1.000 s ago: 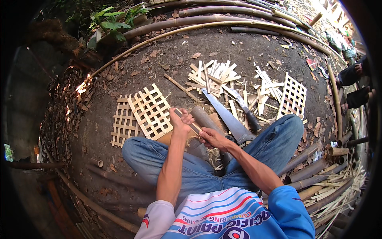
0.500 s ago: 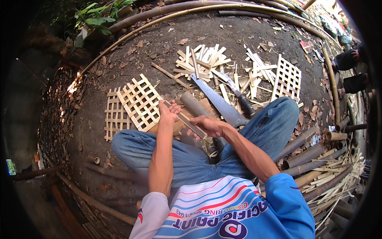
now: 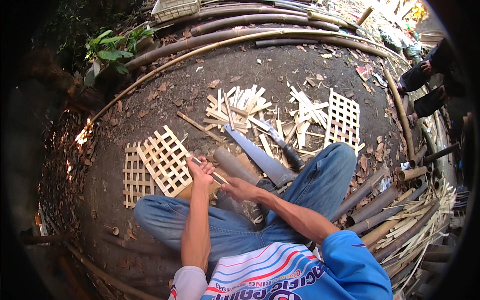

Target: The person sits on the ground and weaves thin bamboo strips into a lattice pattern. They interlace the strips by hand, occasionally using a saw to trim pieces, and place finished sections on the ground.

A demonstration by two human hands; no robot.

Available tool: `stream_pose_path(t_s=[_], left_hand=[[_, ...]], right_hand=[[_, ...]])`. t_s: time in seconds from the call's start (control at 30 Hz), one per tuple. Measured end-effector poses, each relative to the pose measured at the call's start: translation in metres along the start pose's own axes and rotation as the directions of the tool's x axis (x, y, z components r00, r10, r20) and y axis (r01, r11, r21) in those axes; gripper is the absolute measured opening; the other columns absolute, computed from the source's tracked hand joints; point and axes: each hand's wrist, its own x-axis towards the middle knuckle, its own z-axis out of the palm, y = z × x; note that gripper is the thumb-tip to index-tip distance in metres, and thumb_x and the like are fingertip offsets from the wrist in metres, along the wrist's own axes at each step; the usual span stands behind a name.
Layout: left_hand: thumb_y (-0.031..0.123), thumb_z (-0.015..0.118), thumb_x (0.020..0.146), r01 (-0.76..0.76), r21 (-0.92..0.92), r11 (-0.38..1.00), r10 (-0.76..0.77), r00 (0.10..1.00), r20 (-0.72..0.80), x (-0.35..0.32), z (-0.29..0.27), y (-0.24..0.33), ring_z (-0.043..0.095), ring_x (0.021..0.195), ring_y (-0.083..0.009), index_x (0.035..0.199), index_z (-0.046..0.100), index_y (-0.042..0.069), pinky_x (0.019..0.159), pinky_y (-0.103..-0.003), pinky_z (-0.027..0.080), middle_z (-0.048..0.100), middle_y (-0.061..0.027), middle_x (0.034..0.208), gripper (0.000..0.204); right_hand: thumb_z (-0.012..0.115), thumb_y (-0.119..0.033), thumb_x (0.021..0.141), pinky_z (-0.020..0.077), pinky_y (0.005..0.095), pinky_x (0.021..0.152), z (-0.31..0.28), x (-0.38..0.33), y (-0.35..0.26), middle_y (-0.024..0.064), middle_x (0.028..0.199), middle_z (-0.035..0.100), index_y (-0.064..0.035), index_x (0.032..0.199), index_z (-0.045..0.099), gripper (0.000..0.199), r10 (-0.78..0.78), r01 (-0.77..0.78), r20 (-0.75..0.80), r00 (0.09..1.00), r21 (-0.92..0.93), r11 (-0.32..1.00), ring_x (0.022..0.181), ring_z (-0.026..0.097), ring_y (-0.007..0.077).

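Above leaf-littered soil (image 3: 285, 70) edged by bamboo poles (image 3: 265, 20), left fingers (image 3: 206, 165) and right fingers (image 3: 228, 188) pinch one strip (image 3: 218, 177).

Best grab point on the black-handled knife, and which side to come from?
Probably the black handle, from above and the person's near side, with the right hand, the nearer of the two hands. The knife lies with its handle end toward the right knee and its blade pointing away, so the handle is the closer end. Stay clear of the saw lying to its left.
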Motion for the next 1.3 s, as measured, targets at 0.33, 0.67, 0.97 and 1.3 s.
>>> stream_pose_path(t_s=[0.33, 0.67, 0.97, 1.3], left_hand=[[0.031, 0.05, 0.1, -0.188, 0.319, 0.929, -0.038, 0.808, 0.588, -0.037, 0.032, -0.026, 0.059, 0.114, -0.0299, 0.128, 0.048, -0.004, 0.09, -0.04, 0.056, 0.059, -0.021, 0.123, 0.045], [0.023, 0.055, 0.099, -0.306, 0.377, 0.874, 0.087, 0.862, 0.499, -0.02, 0.019, -0.029, 0.065, 0.102, -0.0264, 0.122, 0.052, -0.006, 0.085, -0.038, 0.058, 0.063, -0.0172, 0.112, 0.037], [0.021, 0.058, 0.097, -0.294, 0.395, 0.87, 0.097, 0.889, 0.448, -0.021, 0.02, -0.03, 0.065, 0.102, -0.0241, 0.118, 0.057, -0.003, 0.086, -0.038, 0.057, 0.065, -0.0143, 0.113, 0.032], [0.02, 0.064, 0.093, -0.266, 0.35, 0.898, 0.145, 0.931, 0.335, -0.015, 0.018, -0.034, 0.067, 0.077, -0.0153, 0.106, 0.065, -0.002, 0.06, -0.026, 0.054, 0.069, -0.0084, 0.09, 0.025]], right_hand=[[0.048, -0.03, 0.103, 0.0321, 0.021, 0.048, -0.032, 0.002, -0.02, -0.0056, 0.071, 0.041, -0.0109, 0.113, 0.05, 0.022, -0.08, 0.038, 0.047, 0.996, 0.582, 0.812, 0.055, 0.036, 0.0044], [0.072, -0.029, 0.089, 0.0478, 0.0247, 0.065, -0.027, 0.015, -0.01, 0.0038, 0.088, 0.063, -0.0067, 0.101, 0.058, 0.028, -0.163, 0.21, -0.389, 0.907, 0.08, 0.974, 0.074, 0.059, 0.0103], [0.075, -0.023, 0.086, 0.0401, 0.0223, 0.057, -0.031, 0.018, -0.003, 0.0009, 0.08, 0.064, -0.0048, 0.098, 0.064, 0.024, -0.152, 0.184, -0.497, 0.855, 0.016, 0.983, 0.068, 0.055, 0.0068], [0.072, -0.024, 0.088, 0.0374, 0.0209, 0.053, -0.04, 0.025, 0.008, -0.0029, 0.078, 0.064, -0.0044, 0.097, 0.066, 0.022, -0.194, 0.155, -0.562, 0.804, -0.116, 0.981, 0.062, 0.051, 0.0042]])
